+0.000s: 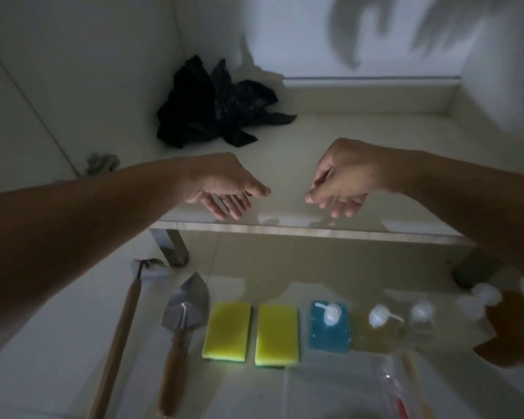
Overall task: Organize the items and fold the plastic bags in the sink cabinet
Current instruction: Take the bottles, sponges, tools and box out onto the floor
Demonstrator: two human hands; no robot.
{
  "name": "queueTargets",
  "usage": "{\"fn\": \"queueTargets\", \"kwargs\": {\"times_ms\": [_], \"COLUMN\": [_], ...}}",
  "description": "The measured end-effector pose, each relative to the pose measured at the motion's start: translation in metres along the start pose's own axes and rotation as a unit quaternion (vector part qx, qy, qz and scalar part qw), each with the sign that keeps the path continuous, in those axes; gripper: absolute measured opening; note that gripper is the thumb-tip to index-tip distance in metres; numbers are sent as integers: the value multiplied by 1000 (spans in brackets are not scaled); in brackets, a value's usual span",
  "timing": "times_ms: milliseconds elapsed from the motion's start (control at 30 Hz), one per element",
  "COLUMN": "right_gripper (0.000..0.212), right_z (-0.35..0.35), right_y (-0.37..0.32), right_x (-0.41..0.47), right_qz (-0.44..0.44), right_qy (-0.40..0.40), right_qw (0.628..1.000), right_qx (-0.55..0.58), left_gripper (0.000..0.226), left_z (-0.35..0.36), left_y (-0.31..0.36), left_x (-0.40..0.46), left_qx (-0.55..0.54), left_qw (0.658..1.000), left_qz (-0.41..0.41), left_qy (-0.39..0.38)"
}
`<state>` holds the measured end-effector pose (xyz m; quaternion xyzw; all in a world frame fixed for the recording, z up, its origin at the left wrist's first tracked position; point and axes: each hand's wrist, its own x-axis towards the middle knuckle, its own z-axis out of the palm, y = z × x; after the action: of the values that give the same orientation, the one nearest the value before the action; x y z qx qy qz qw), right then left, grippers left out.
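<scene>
Inside the dim cabinet (360, 189), black bags (215, 104) sit bunched in the back corner. Left hand (224, 189) and right hand (342, 179) hang spread and empty above the cabinet floor

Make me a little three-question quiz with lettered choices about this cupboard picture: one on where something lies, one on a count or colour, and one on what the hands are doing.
1. Where does the black plastic bag lie?
A. crumpled in the cabinet's back left corner
B. on the floor beside the sponges
C. in the left hand

2. How many yellow sponges lie on the floor?
A. one
B. two
C. four

3. What state are the hands in?
A. both open and empty
B. right hand gripping the trowel
C. both folding a bag

Answers:
1. A, the bag sits bunched against the back left walls.
2. B, a pair lies between the trowel and the blue bottle.
3. A, the left hand and right hand hover over the shelf, fingers loose, holding nothing.
</scene>
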<state>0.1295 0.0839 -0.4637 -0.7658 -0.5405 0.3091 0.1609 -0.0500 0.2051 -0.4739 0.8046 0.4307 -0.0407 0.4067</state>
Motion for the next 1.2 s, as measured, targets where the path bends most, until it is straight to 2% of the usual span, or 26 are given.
{"fn": "queueTargets", "kwargs": {"times_ms": [167, 233, 333, 433, 467, 600, 700, 800, 867, 1067, 1200], "right_gripper": [31, 34, 39, 49, 54, 71, 90, 123, 139, 139, 144], "right_z": [-12, -17, -22, -24, -25, -25, -25, -23, -20, -19, -13], "right_y": [-30, -41, -53, -57, -58, -53, -43, -36, -34, -63, -97], "right_x": [55, 79, 114, 153, 166, 224, 270, 309, 335, 394, 419], "right_qz": [-16, -16, -9, 2, 3, 6, -4, -2, 5, -49, -104], "right_qy": [21, 29, 48, 84, 107, 184, 212, 217, 224, 224, 149], "right_qw": [1000, 999, 998, 995, 993, 983, 977, 976, 973, 967, 977], "right_qx": [14, 27, 41, 53, 45, 17, -18, 21, 54, 111, 110], "left_gripper": [43, 50, 55, 101, 110, 127, 123, 109, 99, 94, 101], "left_z": [-44, -60, -82, -101, -106, -125, -123, -100, -90, -86, -86], "left_y": [-1, -5, -20, -41, -49, -89, -112, -126, -135, -138, -143], "left_x": [34, 51, 85, 119, 129, 174, 201, 217, 226, 233, 235], "left_qx": [37, 42, 94, 156, 159, 165, 147, 61, 13, -7, -35], "left_qw": [997, 989, 958, 931, 925, 915, 916, 923, 905, 878, 882], "left_qz": [-17, -12, -9, -57, -70, -41, 2, 32, 82, 123, 124], "left_qy": [69, 141, 272, 325, 338, 367, 372, 378, 417, 462, 452]}}
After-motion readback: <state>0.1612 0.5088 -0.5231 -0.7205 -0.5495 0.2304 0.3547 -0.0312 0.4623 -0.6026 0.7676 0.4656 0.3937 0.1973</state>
